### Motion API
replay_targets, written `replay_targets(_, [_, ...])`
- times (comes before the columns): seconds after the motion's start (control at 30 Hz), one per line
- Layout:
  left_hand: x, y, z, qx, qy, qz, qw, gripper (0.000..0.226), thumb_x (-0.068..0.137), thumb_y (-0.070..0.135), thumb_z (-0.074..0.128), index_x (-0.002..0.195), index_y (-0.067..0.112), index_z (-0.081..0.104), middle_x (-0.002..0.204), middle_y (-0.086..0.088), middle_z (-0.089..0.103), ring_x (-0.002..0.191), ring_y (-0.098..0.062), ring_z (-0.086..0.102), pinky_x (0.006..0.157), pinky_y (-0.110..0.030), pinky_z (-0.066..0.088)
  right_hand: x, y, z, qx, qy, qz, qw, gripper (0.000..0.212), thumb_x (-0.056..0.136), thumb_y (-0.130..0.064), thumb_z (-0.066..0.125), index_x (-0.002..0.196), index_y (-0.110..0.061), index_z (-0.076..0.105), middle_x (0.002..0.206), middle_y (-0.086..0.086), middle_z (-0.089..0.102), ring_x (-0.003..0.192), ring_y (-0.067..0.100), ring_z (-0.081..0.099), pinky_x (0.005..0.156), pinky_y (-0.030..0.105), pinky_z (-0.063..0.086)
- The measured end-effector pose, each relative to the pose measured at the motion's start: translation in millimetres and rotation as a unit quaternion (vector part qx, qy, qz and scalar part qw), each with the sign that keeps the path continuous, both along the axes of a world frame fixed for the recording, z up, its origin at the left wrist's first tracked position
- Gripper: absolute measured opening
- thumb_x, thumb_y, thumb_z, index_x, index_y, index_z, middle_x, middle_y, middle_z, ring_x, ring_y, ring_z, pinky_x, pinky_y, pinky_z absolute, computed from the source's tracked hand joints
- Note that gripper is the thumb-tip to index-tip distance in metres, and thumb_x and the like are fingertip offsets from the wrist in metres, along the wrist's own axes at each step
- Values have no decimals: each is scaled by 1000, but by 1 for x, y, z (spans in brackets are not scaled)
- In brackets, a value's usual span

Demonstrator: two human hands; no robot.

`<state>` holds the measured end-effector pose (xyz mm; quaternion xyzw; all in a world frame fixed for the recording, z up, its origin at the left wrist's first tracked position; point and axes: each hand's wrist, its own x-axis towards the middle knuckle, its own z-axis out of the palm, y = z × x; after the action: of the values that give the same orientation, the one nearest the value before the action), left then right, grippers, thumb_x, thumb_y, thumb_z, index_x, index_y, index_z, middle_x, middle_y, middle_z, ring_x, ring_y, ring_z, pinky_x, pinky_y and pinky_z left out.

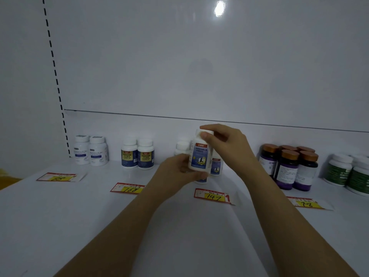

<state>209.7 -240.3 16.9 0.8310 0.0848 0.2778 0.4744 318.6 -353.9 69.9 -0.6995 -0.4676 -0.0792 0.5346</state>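
Two bare forearms [199, 226] are reaching in from the bottom edge over the white shelf [60, 216]. The left hand [175, 168] is gripping the lower body of a white bottle [198, 154], its fingers curling round the base. The right hand [225, 144] is pinching the bottle's cap from above.

The bottle is hanging just above the shelf, over the middle price tag. It is standing nearly upright, long axis vertical, cap up, with its blue label facing the camera. The characters on its orange band are too blurred to read.

Four red-and-yellow price tags are lying along the shelf, reading what looks like 88 [60, 177], then 168 [127, 188], 147 [212, 195] and 78 [306, 203].

Behind them are standing two white-labelled bottles [89, 150], two navy-and-yellow bottles [137, 153] and five dark bottles with copper caps [289, 168]. Green-labelled bottles [339, 170] are running off the right edge. A matching blue-labelled bottle [216, 165] is showing just behind the held one.
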Motion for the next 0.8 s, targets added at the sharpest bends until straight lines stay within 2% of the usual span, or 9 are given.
replay_targets(0.1, [-1, 1, -1, -2, -18, 7, 1000, 30, 69, 23, 81, 84, 38, 60, 81, 21, 69, 78, 6, 67, 72, -11, 51, 2, 1, -4, 3, 31, 22, 999, 22, 91, -32, 58, 109, -27, 69, 103, -8, 71, 94, 4, 65, 80, 18, 51])
replay_targets(0.17, [0, 1, -2, 7, -17, 11, 1000, 31, 67, 25, 82, 84, 38, 60, 79, 21, 68, 76, 7, 67, 68, -8, 51, 4, 2, -7, -4, 41, 29, 999, 22, 92, -32, 57, 110, -27, 69, 105, -7, 71, 95, 5, 65, 80, 18, 52])
replay_targets(0.3, [0, 1, -3, 14, -17, 12, 1000, 33, 66, 25, 83, 86, 38, 60, 81, 21, 68, 75, 8, 66, 66, -5, 50, 6, 2, -8, -7, 47, 37, 998, 23, 92, -32, 58, 111, -27, 69, 106, -8, 70, 97, 6, 65, 81, 18, 51])
replay_targets(0.43, [0, 1, -1, 18, -29, 30, 999, 34, 66, 26, 83, 86, 38, 57, 81, 21, 66, 72, 11, 64, 64, -3, 48, 5, 4, -9, 6, 41, 31, 999, 16, 92, -34, 56, 105, -31, 66, 107, -10, 67, 97, 3, 62, 71, 8, 47])
replay_targets(0.57, [1, 2, -5, 58, -53, 78, 994, 43, 65, 30, 83, 97, 28, 54, 85, 20, 61, 77, 6, 59, 63, 1, 43, 5, 8, -10, 17, 42, -6, 999, 21, 86, -44, 61, 97, -26, 59, 106, -6, 62, 93, 11, 61, 73, 19, 49])
replay_targets(0.63, [0, 1, -5, 39, -38, 54, 997, 46, 66, 30, 83, 100, 28, 52, 89, 20, 60, 81, 6, 59, 64, -4, 47, 4, 9, -9, 20, 51, -1, 998, 19, 86, -41, 63, 96, -26, 60, 103, -9, 63, 92, 11, 61, 71, 21, 50])
replay_targets(0.7, [-1, -2, -2, -1, -4, -2, 1000, 42, 68, 26, 82, 98, 36, 53, 94, 20, 63, 84, 6, 62, 66, -7, 49, 4, 8, -8, 31, 63, 19, 997, 13, 87, -36, 63, 97, -27, 61, 102, -10, 64, 94, 14, 63, 74, 26, 54])
replay_targets(0.8, [-2, -4, 2, -50, 8, -56, 997, 40, 73, 21, 79, 100, 39, 56, 96, 20, 67, 86, 9, 63, 65, -4, 49, 4, 6, -7, 32, 74, 47, 996, 12, 90, -31, 60, 101, -29, 63, 108, -8, 65, 99, 17, 63, 79, 29, 56])
